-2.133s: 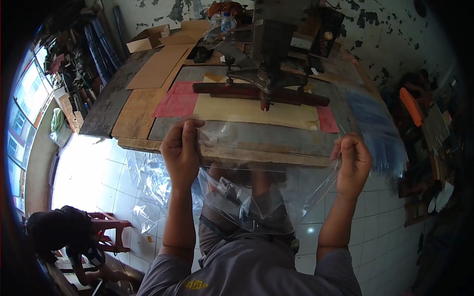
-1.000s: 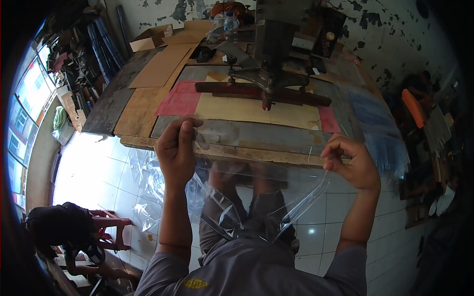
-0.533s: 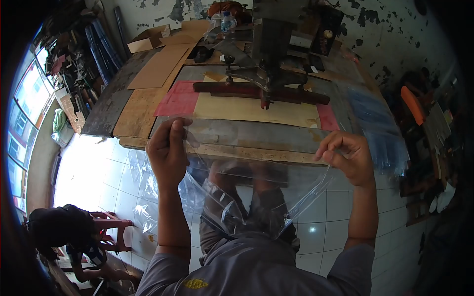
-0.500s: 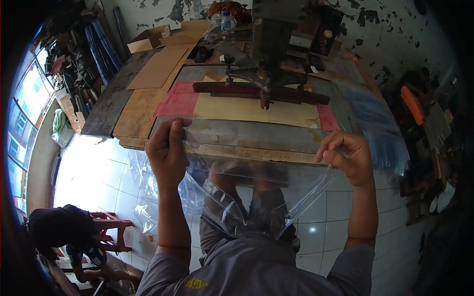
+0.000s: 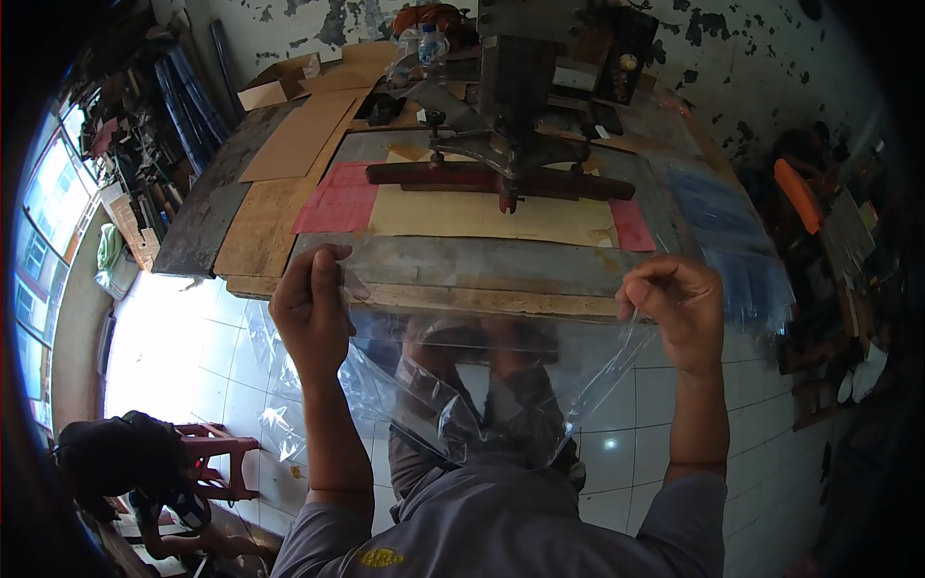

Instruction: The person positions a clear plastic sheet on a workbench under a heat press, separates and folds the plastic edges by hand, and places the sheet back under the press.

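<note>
A clear plastic sheet (image 5: 501,385) hangs slack between my two hands, in front of the table's near edge and over my lap. My left hand (image 5: 316,306) pinches its upper left corner, thumb on top. At the opposite corner my right hand (image 5: 674,303) has thumb and fingers closed on the film. Beyond the sheet, a dark metal press bar (image 5: 501,180) lies across a cream sheet (image 5: 453,214) with pink pieces (image 5: 335,197) at its ends.
The wooden table (image 5: 265,226) carries cardboard (image 5: 303,135), a bottle (image 5: 431,45) and a pile of bluish plastic (image 5: 723,236) on the right. More clear plastic (image 5: 279,414) hangs at the lower left. Another person (image 5: 120,462) is near a red stool (image 5: 226,458).
My left hand has shifted left and slightly down over the last second. My right hand's fingers have drawn closer together at the sheet's corner. The view has shifted slightly.
</note>
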A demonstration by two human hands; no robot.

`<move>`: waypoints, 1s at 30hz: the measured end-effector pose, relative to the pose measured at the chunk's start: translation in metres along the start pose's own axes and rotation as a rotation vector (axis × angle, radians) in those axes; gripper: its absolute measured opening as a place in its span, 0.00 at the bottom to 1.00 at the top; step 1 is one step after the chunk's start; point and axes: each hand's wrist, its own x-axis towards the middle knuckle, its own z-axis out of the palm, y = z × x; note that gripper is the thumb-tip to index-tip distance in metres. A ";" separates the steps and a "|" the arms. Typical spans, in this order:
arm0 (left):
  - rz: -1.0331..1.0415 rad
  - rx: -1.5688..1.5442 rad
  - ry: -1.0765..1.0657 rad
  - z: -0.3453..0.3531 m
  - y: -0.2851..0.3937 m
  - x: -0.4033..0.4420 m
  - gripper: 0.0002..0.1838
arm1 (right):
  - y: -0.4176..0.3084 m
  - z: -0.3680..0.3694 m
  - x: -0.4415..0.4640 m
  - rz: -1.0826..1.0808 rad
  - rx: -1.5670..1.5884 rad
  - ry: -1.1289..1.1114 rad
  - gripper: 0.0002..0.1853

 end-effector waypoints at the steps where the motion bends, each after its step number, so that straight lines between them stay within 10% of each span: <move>1: 0.007 -0.008 0.001 0.000 0.000 0.000 0.14 | -0.001 0.001 0.000 -0.013 -0.006 0.002 0.03; 30: 0.008 0.004 0.011 0.007 -0.008 -0.003 0.15 | -0.003 0.005 0.002 -0.034 -0.285 0.127 0.11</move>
